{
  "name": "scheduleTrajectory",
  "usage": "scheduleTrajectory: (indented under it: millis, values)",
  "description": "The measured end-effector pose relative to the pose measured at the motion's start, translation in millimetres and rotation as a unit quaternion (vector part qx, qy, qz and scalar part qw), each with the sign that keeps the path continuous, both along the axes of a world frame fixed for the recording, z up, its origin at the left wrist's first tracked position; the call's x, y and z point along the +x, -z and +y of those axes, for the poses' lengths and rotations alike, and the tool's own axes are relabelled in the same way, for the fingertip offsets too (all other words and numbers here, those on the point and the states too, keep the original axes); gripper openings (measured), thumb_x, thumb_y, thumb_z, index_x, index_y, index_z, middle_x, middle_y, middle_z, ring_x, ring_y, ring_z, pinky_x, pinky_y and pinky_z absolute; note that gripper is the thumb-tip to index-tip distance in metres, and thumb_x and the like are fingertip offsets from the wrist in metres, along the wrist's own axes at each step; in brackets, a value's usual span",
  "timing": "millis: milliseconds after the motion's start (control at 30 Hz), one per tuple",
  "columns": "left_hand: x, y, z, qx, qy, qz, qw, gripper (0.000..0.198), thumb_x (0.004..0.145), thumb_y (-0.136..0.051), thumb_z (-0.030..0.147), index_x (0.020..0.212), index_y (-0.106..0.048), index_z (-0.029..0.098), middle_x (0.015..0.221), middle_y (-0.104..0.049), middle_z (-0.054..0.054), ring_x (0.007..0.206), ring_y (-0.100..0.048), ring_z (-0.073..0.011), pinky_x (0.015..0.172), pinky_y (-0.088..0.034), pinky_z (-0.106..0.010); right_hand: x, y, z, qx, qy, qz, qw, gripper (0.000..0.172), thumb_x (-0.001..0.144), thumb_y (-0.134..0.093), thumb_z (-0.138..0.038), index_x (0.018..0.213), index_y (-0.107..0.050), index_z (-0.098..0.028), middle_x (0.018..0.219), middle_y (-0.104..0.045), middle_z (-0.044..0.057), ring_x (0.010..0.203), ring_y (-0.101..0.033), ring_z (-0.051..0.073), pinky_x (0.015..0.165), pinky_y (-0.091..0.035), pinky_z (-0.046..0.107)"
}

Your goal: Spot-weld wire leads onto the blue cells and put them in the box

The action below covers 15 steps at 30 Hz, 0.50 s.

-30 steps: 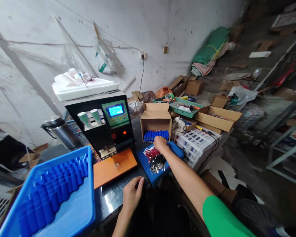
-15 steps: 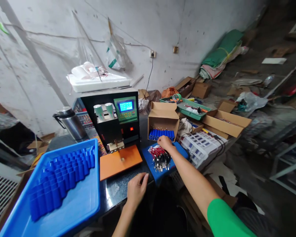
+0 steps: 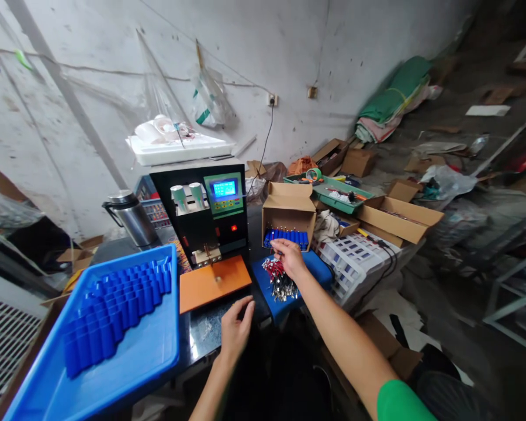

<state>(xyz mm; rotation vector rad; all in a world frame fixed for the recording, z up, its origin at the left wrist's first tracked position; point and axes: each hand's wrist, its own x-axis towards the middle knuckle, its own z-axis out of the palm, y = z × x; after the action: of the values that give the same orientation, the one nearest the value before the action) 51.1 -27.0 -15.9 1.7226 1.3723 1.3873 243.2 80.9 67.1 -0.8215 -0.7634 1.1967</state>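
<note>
while the left hand (image 3: 236, 328) lies open on the table (image 3: 204, 333), right hand (image 3: 290, 258) pinching a wire (image 3: 277, 255)

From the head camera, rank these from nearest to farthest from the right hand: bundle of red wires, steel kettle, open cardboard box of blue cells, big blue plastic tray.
1. Bundle of red wires, under the right hand.
2. Open cardboard box of blue cells, just behind it.
3. Big blue plastic tray, far left, near edge.
4. Steel kettle, far left, back.

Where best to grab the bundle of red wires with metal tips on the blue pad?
Probably at the red insulated end of the bundle of red wires, coming from above on the far side. The bare metal tips fan out toward the person; the right hand already hovers there.
</note>
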Motion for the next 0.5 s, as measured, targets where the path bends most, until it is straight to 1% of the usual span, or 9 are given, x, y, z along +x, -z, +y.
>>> scheduleTrajectory:
  millis: [100,167,233,300,400,500]
  values:
    - [1,-15.9,-7,0.0,-0.042,-0.052,0.998,0.033,0.084,-0.063,0.047,0.099,-0.074,0.019,0.099,-0.076,-0.008,0.091,-0.072,-0.0229,0.084,-0.058,-0.036,-30,7.5,-32,-0.007,-0.068,0.028,0.997,0.02,0.06,-0.082,-0.031,0.07,-0.072,-0.016,0.061,-0.056,-0.003,0.053,-0.044,0.008,0.049,-0.033,0.022]
    - [2,-26.8,-12,-0.016,-0.046,-0.081,0.996,0.035,0.082,-0.066,0.046,0.101,-0.073,0.018,0.099,-0.076,-0.009,0.088,-0.072,-0.0223,0.083,-0.058,-0.036,-50,13.4,-52,-0.011,-0.105,0.033,0.994,0.019,0.062,-0.083,-0.031,0.069,-0.072,-0.016,0.061,-0.057,-0.002,0.054,-0.046,0.008,0.052,-0.035,0.023]
    - [2,-34.2,-14,-0.035,-0.033,-0.108,0.993,0.036,0.081,-0.068,0.046,0.102,-0.072,0.018,0.097,-0.076,-0.009,0.086,-0.072,-0.0216,0.082,-0.057,-0.035,-68,18.5,-68,-0.019,-0.129,0.042,0.991,0.019,0.062,-0.083,-0.031,0.069,-0.071,-0.017,0.06,-0.057,-0.003,0.055,-0.046,0.009,0.055,-0.036,0.024]
    - [0,-36.8,-16,-0.047,-0.031,-0.133,0.99,0.035,0.081,-0.067,0.046,0.101,-0.072,0.017,0.096,-0.076,-0.009,0.085,-0.071,-0.0211,0.08,-0.057,-0.034,-82,22.9,-80,-0.03,-0.14,0.052,0.988,0.02,0.063,-0.083,-0.032,0.068,-0.07,-0.017,0.06,-0.057,-0.003,0.055,-0.045,0.009,0.056,-0.037,0.024]
    - [-11,-35.3,-21,-0.051,-0.051,-0.146,0.987,0.033,0.084,-0.064,0.045,0.099,-0.072,0.017,0.092,-0.075,-0.008,0.081,-0.069,-0.0195,0.076,-0.055,-0.031,-96,29.4,-89,-0.041,-0.152,0.045,0.986,0.021,0.065,-0.082,-0.034,0.069,-0.069,-0.017,0.059,-0.055,-0.003,0.055,-0.045,0.009,0.058,-0.038,0.025]
    - [-26,-36.2,-29,-0.052,-0.072,-0.126,0.988,0.031,0.086,-0.062,0.046,0.093,-0.07,0.017,0.082,-0.071,-0.005,0.073,-0.064,-0.016,0.07,-0.051,-0.027,-102,35.1,-94,-0.027,-0.174,-0.009,0.984,0.024,0.069,-0.079,-0.037,0.067,-0.067,-0.017,0.058,-0.055,-0.003,0.055,-0.045,0.009,0.058,-0.038,0.024]
